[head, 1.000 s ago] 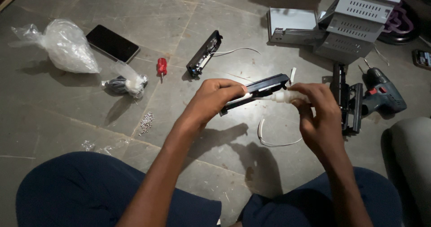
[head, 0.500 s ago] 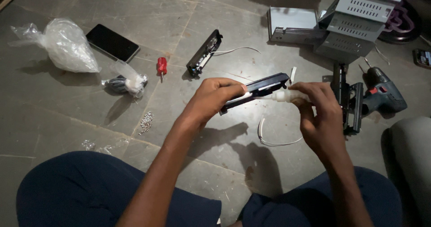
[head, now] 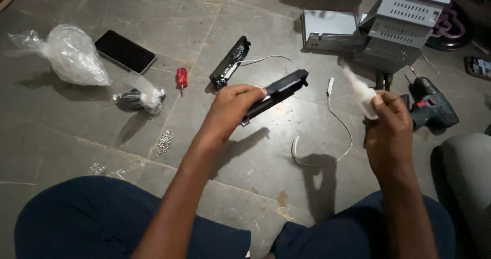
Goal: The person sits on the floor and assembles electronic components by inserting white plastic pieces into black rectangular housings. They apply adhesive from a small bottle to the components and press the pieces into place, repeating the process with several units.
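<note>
Surroundings, head view: phone (head: 125, 50), red screwdriver (head: 181, 79), two plastic bags (head: 69, 54), pile of screws (head: 164, 141) and second black panel (head: 230, 62) lie on the floor (head: 76, 115) at upper left; grey metal housings (head: 396, 26) and cordless drill (head: 432, 108) at upper right; white cable (head: 332, 131) loops at centre.
Black panel (head: 276, 92): long, narrow, tilted, raised above the floor at centre frame.
Left hand (head: 230, 110): fingers clamped round the panel's lower end.
Right hand (head: 391, 126): fingers pinching a white cloth wad (head: 360, 92), right of centre, apart from the panel.
</note>
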